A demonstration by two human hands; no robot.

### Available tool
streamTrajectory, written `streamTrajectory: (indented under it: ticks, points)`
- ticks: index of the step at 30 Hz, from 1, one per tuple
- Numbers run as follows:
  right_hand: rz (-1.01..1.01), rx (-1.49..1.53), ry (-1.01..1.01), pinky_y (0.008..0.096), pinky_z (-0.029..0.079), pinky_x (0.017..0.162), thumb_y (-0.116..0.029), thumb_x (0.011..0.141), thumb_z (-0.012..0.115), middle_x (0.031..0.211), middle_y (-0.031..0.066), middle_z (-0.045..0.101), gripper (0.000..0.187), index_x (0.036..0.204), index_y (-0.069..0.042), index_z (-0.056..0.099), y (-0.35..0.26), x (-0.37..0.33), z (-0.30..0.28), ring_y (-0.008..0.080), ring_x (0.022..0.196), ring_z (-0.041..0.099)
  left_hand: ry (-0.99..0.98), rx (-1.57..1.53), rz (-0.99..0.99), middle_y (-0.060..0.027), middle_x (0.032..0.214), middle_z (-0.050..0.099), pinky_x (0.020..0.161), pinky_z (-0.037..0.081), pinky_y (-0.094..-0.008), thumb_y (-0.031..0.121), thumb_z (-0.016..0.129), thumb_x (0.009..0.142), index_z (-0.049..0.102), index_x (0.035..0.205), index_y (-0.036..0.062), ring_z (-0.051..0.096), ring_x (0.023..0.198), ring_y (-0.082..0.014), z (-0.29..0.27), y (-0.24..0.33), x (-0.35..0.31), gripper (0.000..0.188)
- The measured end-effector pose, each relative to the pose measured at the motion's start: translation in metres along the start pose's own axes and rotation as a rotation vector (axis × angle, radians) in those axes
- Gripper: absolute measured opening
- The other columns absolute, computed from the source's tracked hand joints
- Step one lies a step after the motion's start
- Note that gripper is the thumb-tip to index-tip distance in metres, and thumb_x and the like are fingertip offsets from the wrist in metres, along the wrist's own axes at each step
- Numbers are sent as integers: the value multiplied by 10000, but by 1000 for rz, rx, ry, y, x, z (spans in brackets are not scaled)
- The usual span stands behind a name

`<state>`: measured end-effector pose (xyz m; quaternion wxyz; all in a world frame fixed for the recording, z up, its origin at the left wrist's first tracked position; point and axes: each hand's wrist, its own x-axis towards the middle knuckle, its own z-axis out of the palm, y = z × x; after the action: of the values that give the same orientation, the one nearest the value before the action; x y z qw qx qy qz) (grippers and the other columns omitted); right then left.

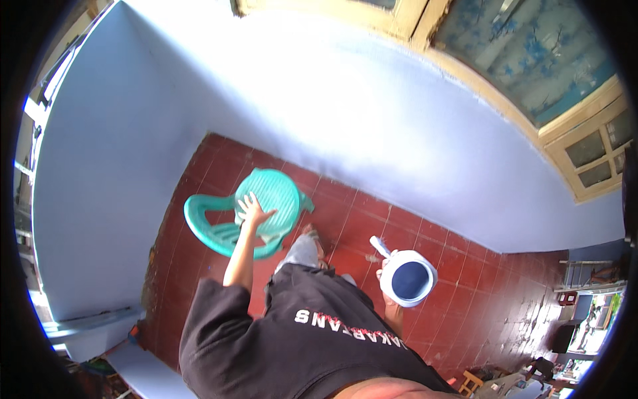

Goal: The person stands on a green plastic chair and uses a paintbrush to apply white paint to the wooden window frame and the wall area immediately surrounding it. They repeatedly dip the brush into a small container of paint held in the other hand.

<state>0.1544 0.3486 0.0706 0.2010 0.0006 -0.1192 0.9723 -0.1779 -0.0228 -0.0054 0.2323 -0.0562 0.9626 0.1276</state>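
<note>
My left hand lies on the seat of a green plastic chair, its fingers spread and nothing in them. The chair stands on the floor ahead of me to the left, its curved back and armrest towards the left. My right hand is closed round the side of a pale blue-white, round container, off to my right. Its inside looks dark blue; whether it holds liquid I cannot tell. A whitish handle-like piece juts out beside its far left rim; I cannot make out whether it is joined on.
Dark red floor tiles surround my feet. A pale blue wall runs ahead, meeting another wall on the left. Wood-framed windows sit at the upper right. A small wooden stool and other items stand at the lower right.
</note>
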Motion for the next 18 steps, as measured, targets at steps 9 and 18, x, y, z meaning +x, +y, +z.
streamTrajectory:
  ticks: [9, 18]
  points:
    - [412, -517, -221, 432, 491, 1071, -496, 1060, 350, 1379, 167, 613, 648, 1425, 13, 514, 105, 186, 22, 260, 1276, 582, 136, -636, 1171, -249, 1660, 224, 1242, 100, -608, 490, 935, 661, 265, 1590, 34, 157, 1572, -413, -128, 131, -130, 1233]
    - [801, -673, -422, 398, 491, 1048, -646, 965, 558, 1349, 119, 640, 757, 1392, -21, 569, 236, 335, 139, 220, 1220, 617, 473, -1146, 664, -220, 1514, 410, 1184, 243, -545, 357, 897, 727, 460, 1461, 32, 332, 1433, -394, -132, 74, -95, 914]
